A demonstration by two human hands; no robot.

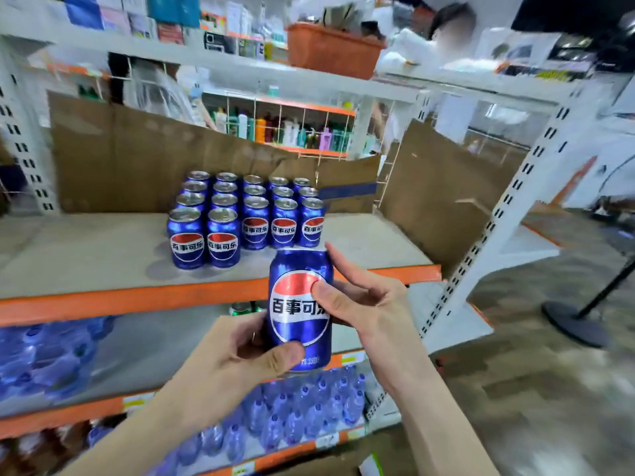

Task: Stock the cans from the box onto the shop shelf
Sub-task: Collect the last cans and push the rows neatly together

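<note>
Two hands on upright can point(299, 304): left hand point(240, 355) grips base, right hand point(360, 304) thumb presses label.

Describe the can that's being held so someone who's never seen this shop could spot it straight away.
Find the orange-edged shelf with the block of blue cola cans. Just in front of its edge, one more blue cola can is upright in the air, gripped low by the left hand and pinched by the right hand. It alone is off the shelf.
</note>
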